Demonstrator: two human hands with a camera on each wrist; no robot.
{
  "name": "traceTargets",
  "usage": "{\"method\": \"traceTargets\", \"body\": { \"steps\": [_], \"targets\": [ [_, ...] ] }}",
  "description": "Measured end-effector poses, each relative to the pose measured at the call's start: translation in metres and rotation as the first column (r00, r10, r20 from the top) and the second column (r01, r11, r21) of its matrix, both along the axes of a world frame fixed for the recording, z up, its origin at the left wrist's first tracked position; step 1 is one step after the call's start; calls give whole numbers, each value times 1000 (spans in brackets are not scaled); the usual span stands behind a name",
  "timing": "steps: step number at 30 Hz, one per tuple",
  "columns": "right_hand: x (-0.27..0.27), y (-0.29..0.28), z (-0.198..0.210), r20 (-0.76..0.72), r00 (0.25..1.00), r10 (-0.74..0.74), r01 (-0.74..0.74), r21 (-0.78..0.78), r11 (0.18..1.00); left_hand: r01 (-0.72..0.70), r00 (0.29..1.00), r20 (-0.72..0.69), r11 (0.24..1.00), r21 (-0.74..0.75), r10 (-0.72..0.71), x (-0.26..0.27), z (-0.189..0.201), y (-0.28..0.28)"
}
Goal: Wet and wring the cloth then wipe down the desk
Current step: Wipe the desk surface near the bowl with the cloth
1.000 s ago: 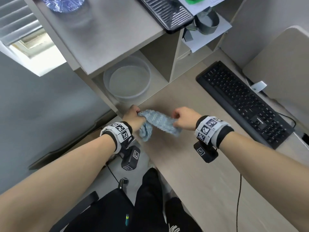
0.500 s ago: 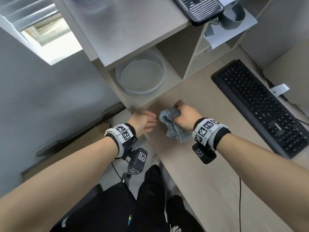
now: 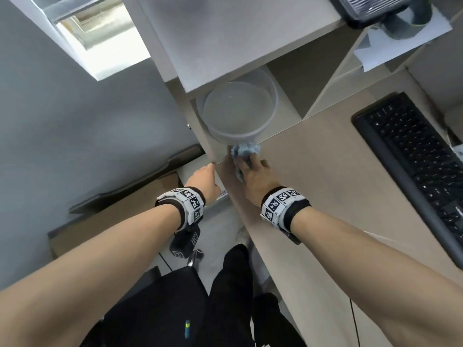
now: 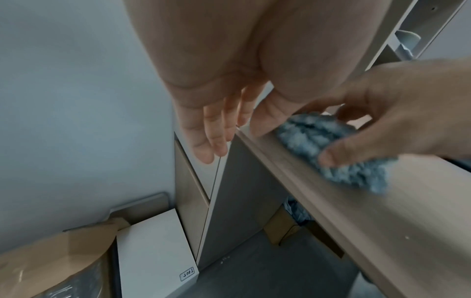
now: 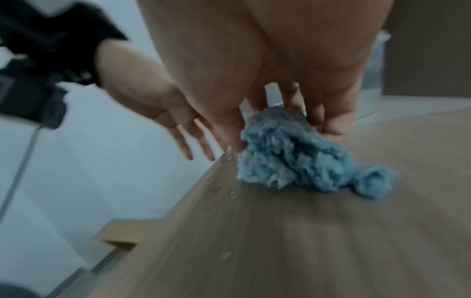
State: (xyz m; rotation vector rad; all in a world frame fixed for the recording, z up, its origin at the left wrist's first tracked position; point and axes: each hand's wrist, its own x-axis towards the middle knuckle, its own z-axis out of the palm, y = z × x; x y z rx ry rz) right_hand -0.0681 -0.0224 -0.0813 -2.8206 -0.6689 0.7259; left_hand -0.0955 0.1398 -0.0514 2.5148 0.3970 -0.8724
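Observation:
A bunched, fluffy blue cloth (image 3: 245,149) (image 4: 331,149) (image 5: 293,157) lies on the light wood desk (image 3: 325,186) at its far left corner, just in front of a clear plastic basin (image 3: 238,108). My right hand (image 3: 249,161) (image 4: 382,125) (image 5: 293,115) covers the cloth from above and holds it against the desk, fingers on top and thumb at its side. My left hand (image 3: 206,175) (image 4: 216,139) (image 5: 183,139) hangs open just off the desk's left edge, fingers straight, holding nothing. Small water drops (image 5: 226,254) dot the desk near the edge.
The basin sits in a cubby under a shelf (image 3: 238,33). A black keyboard (image 3: 413,159) lies on the right of the desk. Cardboard boxes (image 4: 63,262) and a white box (image 4: 155,252) stand on the floor at left. My legs are under the desk's near edge.
My left hand let go of the cloth and moved off the desk's left edge. My right hand carried the cloth forward to the corner by the basin and set it on the desk.

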Motion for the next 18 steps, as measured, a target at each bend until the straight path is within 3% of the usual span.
{"method": "traceTargets", "body": {
  "steps": [3,6,8,10,14,18],
  "targets": [
    [-27,10,1,-43,985,166,-166,10,986,-9,1000,-20,1000,7,9,2,2,-2],
    [-33,-19,3,-64,962,266,-265,25,964,-4,999,-35,1000,16,4,1,-1,2],
    [-21,-50,5,-75,973,219,-220,-1,975,-12,999,-46,1000,14,13,2,0,5],
    [-3,-74,0,-65,995,70,-74,-60,995,-17,999,-46,1000,12,18,2,0,5],
    [16,-50,-5,-8,996,-94,93,-73,993,30,999,19,997,71,-32,0,-1,-2],
    [-29,-31,-4,17,992,128,-127,-48,991,77,996,48,994,80,-81,0,4,-14]
  ]
}}
